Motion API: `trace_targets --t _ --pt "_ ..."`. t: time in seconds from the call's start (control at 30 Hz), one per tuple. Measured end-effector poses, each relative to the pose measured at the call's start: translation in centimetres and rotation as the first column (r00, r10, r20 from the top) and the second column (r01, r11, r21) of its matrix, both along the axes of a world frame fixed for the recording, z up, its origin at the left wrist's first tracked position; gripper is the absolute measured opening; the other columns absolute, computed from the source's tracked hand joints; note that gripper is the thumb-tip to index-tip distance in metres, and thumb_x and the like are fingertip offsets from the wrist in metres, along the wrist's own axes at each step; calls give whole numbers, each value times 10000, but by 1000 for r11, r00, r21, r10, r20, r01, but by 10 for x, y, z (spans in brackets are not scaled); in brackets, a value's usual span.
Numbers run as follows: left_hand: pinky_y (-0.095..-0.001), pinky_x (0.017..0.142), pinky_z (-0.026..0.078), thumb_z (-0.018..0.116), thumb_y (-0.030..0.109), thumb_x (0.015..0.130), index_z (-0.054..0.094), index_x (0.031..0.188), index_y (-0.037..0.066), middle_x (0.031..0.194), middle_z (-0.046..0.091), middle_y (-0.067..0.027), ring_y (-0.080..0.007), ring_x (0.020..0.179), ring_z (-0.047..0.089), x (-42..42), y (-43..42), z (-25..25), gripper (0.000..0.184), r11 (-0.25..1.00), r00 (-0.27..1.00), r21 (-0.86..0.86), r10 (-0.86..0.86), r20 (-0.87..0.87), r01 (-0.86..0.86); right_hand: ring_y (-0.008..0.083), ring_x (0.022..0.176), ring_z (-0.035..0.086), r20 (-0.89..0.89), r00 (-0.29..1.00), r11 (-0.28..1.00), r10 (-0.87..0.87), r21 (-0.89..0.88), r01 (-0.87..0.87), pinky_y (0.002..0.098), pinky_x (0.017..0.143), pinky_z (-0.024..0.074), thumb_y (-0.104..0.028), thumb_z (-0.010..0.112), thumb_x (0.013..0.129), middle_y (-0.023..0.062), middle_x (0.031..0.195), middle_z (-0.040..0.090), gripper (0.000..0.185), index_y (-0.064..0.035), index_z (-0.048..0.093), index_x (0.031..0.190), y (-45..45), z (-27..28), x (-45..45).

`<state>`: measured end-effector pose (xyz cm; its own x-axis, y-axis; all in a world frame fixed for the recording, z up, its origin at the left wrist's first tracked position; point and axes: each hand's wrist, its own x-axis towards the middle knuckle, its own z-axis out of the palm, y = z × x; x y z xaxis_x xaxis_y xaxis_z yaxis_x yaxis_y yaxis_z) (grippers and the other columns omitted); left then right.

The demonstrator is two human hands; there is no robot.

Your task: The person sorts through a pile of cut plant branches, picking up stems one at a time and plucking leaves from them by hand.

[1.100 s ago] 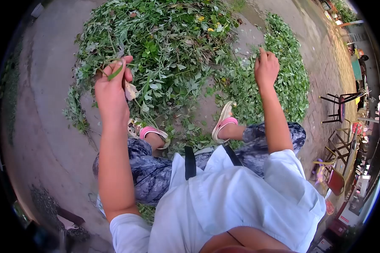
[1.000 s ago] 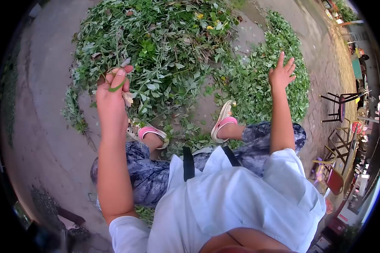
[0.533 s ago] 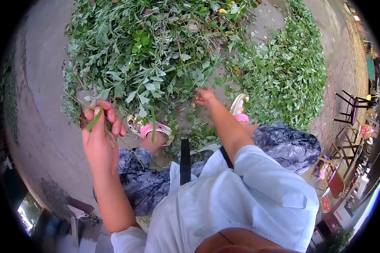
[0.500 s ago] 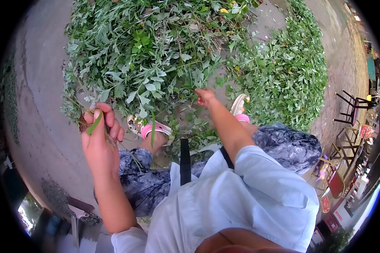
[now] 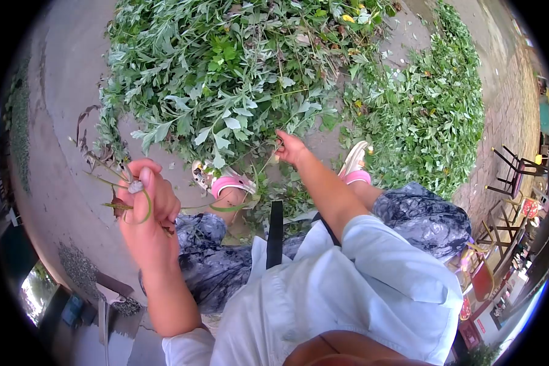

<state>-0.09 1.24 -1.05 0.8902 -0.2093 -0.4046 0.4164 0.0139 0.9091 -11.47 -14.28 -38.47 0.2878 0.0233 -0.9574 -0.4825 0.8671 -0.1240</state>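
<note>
My left hand (image 5: 149, 204) is raised at the left, its fingers closed round a few thin plant stems (image 5: 104, 177). A small pale, fuzzy lump (image 5: 135, 186) shows at the fingertips, and a narrow green blade curls over the thumb. My right hand (image 5: 291, 148) is at the near edge of a large heap of leafy green cuttings (image 5: 226, 73), thumb and fingers pinched together. A thin stem appears to run from its fingertips; the leaves behind partly hide the grip.
A second, flatter spread of leaves (image 5: 421, 110) lies to the right. My feet, in pale clogs with pink straps (image 5: 229, 183), stand at the heap's near edge. Chairs (image 5: 515, 171) stand far right. Concrete ground (image 5: 61, 152) extends on the left.
The stems in my left hand now stick out to the left, with the pale lump exposed. My right hand has shifted slightly down and left relative to the heap. The view has moved a little.
</note>
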Motion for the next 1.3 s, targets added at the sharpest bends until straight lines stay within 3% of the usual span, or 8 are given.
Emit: trace_targets --t 0.27,0.37,0.6,0.77,0.93,1.03,1.17,1.3 --pt "-196 400 190 477 199 861 453 851 17 512 247 62 -29 424 216 -6 8 12 184 999 996 -33 13 91 -10 128 692 510 486 873 999 -41 40 25 342 676 467 -297 564 811 -10 720 503 216 -113 495 902 -69 92 -28" --pt "-189 401 188 449 211 880 455 829 24 512 241 67 -21 430 208 -10 14 15 194 1000 983 13 11 183 -14 133 757 512 259 876 838 408 -488 -246 359 699 452 -336 551 816 10 888 525 301 -95 509 993 -90 129 -45" --pt "-189 575 370 550 149 814 569 883 -1 760 548 -1 -50 663 454 -3 48 -24 167 953 798 298 -224 560 59 111 685 551 655 747 833 116 -473 285 263 577 468 -336 507 843 3 856 558 298 -77 503 990 -94 248 -45" --pt "-205 589 388 513 36 772 545 860 -42 738 556 -37 -72 678 465 -11 75 -32 122 881 855 465 -305 418 87 103 590 520 694 710 765 120 -520 380 250 500 448 -338 506 842 3 802 557 269 -80 517 916 -92 296 -36" --pt "-274 619 416 492 -66 671 534 897 -23 866 531 -122 -259 698 519 -76 53 -23 233 779 529 457 -627 572 429 96 566 485 627 758 678 179 -637 367 243 469 435 -363 541 816 -8 727 515 287 -81 501 852 -75 326 -24" --pt "-361 699 453 502 8 711 409 1168 56 1021 506 -177 -322 841 533 -102 21 -37 470 769 273 616 -638 720 170 97 568 473 643 753 687 139 -611 394 249 463 434 -373 556 804 -6 699 489 303 -80 483 822 -66 334 -24" --pt "-422 652 451 476 23 719 380 1143 70 911 545 -207 -373 803 547 -120 5 -55 437 670 536 624 -724 433 401 99 542 460 661 742 695 111 -585 418 250 454 429 -364 554 808 9 698 488 300 -76 468 808 -59 341 -30" --pt "-430 609 436 480 -15 679 394 950 38 797 565 -185 -377 746 546 -132 9 -28 289 392 347 741 -910 226 546 103 485 426 604 797 614 4 -631 475 248 407 368 -318 519 838 13 639 474 263 -67 480 771 -55 361 -34"
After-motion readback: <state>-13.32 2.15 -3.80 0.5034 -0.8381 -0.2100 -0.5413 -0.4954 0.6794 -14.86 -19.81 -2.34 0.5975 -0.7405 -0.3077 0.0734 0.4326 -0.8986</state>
